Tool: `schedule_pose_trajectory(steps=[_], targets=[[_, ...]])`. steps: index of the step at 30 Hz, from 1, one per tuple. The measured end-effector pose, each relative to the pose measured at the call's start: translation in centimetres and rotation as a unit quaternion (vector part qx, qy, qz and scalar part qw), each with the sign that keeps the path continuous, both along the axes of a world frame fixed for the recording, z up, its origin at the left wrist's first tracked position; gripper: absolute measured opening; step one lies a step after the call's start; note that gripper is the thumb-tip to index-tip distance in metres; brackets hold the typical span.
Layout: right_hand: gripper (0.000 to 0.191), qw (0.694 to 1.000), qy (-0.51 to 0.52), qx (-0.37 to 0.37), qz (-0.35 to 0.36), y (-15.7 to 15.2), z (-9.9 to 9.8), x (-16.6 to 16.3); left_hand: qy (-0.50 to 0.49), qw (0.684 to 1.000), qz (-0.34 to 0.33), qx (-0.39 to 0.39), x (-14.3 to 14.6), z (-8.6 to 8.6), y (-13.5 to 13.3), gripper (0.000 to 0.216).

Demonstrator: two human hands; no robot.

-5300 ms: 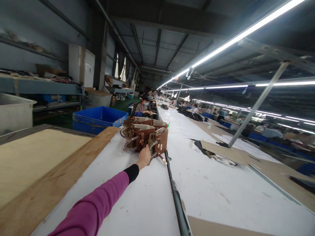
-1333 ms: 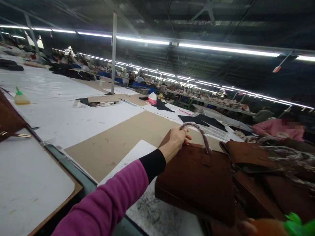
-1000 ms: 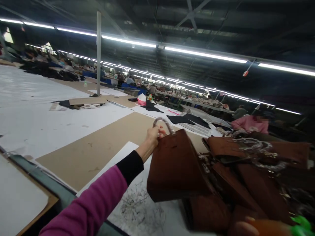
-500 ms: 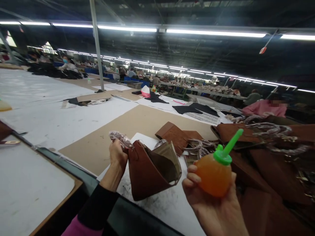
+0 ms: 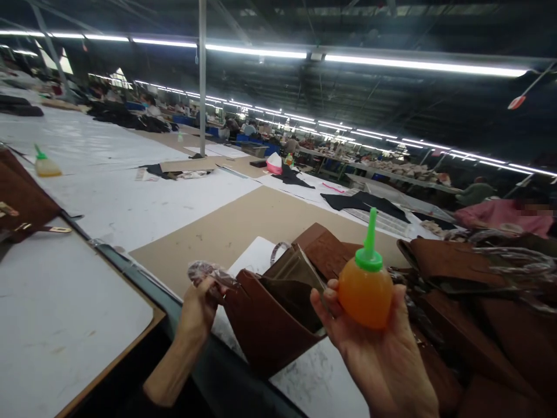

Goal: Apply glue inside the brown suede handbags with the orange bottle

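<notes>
Lower centre-left: left hand (image 5: 198, 307) closed on the plastic-wrapped handle (image 5: 209, 271) of a brown bag (image 5: 265, 328), which stands open; fingertips hidden by the wrap. Lower centre-right: right hand (image 5: 378, 354) curled round an orange bottle (image 5: 365, 293), nozzle up, beside the bag's mouth. Right edge: pile of bags (image 5: 478, 331), cut off, count unclear.

Long ceiling tubes (image 5: 418, 65) give all the light seen and burn out to white glare; the roof above them is near black. Beneath the tubes the white tabletop (image 5: 108, 203) is bright, with soft shadows. The orange bottle (image 5: 365, 293) shows sharp and glowing, the brown bag (image 5: 261, 331) dull. The hall far behind the tubes looks soft, perhaps motion blur. Straight lines bow near the edges.
</notes>
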State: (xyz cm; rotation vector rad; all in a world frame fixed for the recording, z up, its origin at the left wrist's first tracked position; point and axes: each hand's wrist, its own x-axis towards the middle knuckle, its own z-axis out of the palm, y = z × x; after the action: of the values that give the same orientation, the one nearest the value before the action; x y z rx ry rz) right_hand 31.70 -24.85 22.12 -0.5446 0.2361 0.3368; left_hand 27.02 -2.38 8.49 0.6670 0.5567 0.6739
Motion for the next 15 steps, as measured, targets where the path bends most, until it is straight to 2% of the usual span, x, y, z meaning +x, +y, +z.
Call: schedule_pose_trajectory(steps=[2,4,6,8,10,12,15], targets=[[0.043,1.0,-0.003,-0.013,-0.013,-0.3,-0.2,-0.2,0.017,0.995,-0.095,0.02,-2.8,-0.2,1.6,0.035],[0.043,0.999,-0.027,-0.024,-0.01,-0.4,-0.3,-0.5,0.01,0.988,-0.156,0.015,-5.0,0.8,3.7,0.052],[0.044,0.998,-0.05,-0.029,0.006,-0.2,-0.3,-1.0,-0.005,0.989,-0.132,0.071,-5.9,2.9,5.4,0.054],[0.044,0.998,-0.055,-0.03,0.022,0.3,-0.2,-1.5,0.012,0.975,-0.095,0.2,-5.4,6.0,5.9,0.052],[0.046,0.997,-0.055,-0.034,0.038,0.8,-0.2,-2.1,0.057,0.917,-0.17,0.355,-3.9,9.4,4.9,0.049],[0.047,0.996,-0.058,-0.042,0.052,1.2,-0.1,-2.5,0.076,0.836,-0.239,0.488,-2.0,12.5,3.0,0.042],[0.043,0.995,-0.067,-0.046,0.057,1.7,-0.1,-2.9,0.061,0.714,-0.314,0.623,0.7,15.2,-0.2,0.031]])
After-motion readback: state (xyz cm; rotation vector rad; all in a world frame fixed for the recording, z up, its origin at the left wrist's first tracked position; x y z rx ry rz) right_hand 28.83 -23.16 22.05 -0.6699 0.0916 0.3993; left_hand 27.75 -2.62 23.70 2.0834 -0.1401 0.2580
